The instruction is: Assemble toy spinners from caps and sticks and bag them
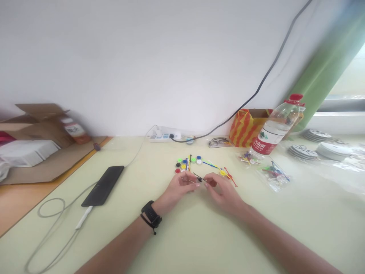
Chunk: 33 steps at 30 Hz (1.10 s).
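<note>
A small black plastic spinner arrow (200,179) is pinched between the fingertips of both hands, a little above the table. My left hand (180,187), with a black watch (151,215) on its wrist, is closed at the arrow's left side. From the other side my right hand (224,192) grips the arrow's right end with thumb and fingers. Just beyond the fingers lie several small round discs in green, black, red, yellow, blue and white, such as a blue disc (199,157). A blue arrow (210,164) and a red arrow (230,177) lie right of them.
A phone (104,186) on a cable lies left, before a cardboard box (42,125). Against the wall are a power strip (161,137) and glasses (219,142). On the right stand a water bottle (270,131), a striped bag (242,127), plastic bags of parts (275,176) and stacked discs (302,152).
</note>
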### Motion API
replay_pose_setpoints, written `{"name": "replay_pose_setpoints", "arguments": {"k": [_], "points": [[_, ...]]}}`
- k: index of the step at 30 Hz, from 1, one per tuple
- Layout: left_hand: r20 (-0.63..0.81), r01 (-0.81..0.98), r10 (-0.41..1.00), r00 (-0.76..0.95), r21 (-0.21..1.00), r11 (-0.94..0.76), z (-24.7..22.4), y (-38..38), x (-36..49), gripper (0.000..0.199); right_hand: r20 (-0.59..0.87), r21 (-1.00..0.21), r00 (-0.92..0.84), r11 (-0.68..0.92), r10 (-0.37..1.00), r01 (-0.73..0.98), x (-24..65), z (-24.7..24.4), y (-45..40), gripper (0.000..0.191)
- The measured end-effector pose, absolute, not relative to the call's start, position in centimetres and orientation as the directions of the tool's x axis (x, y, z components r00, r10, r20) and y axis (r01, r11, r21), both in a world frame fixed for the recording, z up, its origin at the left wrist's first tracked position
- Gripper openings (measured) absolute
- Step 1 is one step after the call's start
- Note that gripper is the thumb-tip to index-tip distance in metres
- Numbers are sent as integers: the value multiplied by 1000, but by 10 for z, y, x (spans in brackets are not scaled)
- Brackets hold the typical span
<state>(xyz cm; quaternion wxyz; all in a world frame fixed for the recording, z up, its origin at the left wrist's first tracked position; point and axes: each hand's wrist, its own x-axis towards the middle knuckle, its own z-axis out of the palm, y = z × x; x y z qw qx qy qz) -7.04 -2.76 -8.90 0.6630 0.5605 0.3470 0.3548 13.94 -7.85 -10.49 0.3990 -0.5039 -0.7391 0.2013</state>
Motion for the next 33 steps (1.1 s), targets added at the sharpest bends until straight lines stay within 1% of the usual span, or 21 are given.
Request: {"name": "replay_pose_setpoints", "arguments": {"k": [4,8,12,14,17,21,26,30,33], "points": [[-38,-86,838,545,991,101,-92,-26,-72,33,396,-686,-182,422,900,593,139,-107,-79,21],[-35,-52,828,560,996,78,-96,-24,-70,37,436,-618,-225,471,872,629,139,-108,-77,15],[18,3,851,525,1000,-22,-101,-24,-68,39,445,-556,-218,458,869,694,142,-108,-74,13],[41,36,868,495,997,-68,-104,-25,-67,41,416,-511,-211,419,885,751,145,-107,-73,12],[31,72,884,466,995,-73,-108,-28,-66,44,358,-426,-191,342,914,838,151,-106,-71,12],[29,85,869,494,993,-82,-109,-30,-65,35,289,-334,-118,216,950,917,159,-104,-67,15],[51,118,833,551,983,-138,-106,-30,-66,25,255,-257,19,49,967,965,169,-102,-61,17],[63,139,824,563,976,-169,-106,-30,-67,24,244,-183,88,-43,966,982,176,-100,-60,20],[68,143,825,562,974,-178,-106,-30,-66,23,241,-157,141,-105,960,982,179,-97,-60,21]]}}
